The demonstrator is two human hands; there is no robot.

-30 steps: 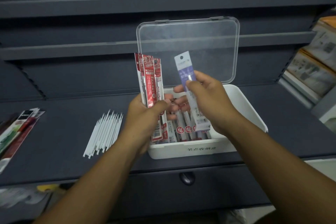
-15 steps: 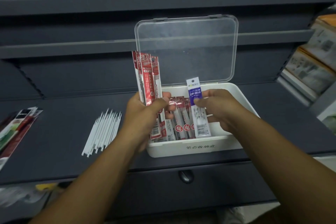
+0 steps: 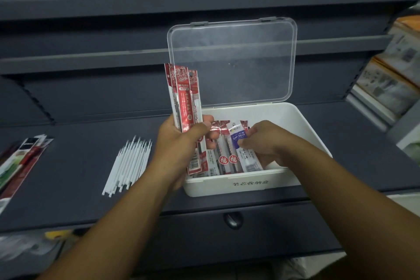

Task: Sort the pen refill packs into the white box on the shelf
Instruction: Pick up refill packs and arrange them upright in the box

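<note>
Gripping red packs (image 3: 185, 102) upright in your left hand (image 3: 179, 145), you pinch a blue pack (image 3: 238, 137) with your right hand (image 3: 266, 141), low in the white box (image 3: 204, 185) among several already sorted; more packs (image 3: 20, 161) lie far left on the shelf (image 3: 75, 166).

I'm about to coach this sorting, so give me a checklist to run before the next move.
1. The lid is open: ok.
2. The blue pack is inside the box: ok.
3. The right hand is free for another pack: not ok, it pinches the blue pack.
4. The left hand grips the red packs, upright: ok.
5. Room left in the box: ok, its right side is bare.
6. The blue pack lies flat: cannot tell.
</note>
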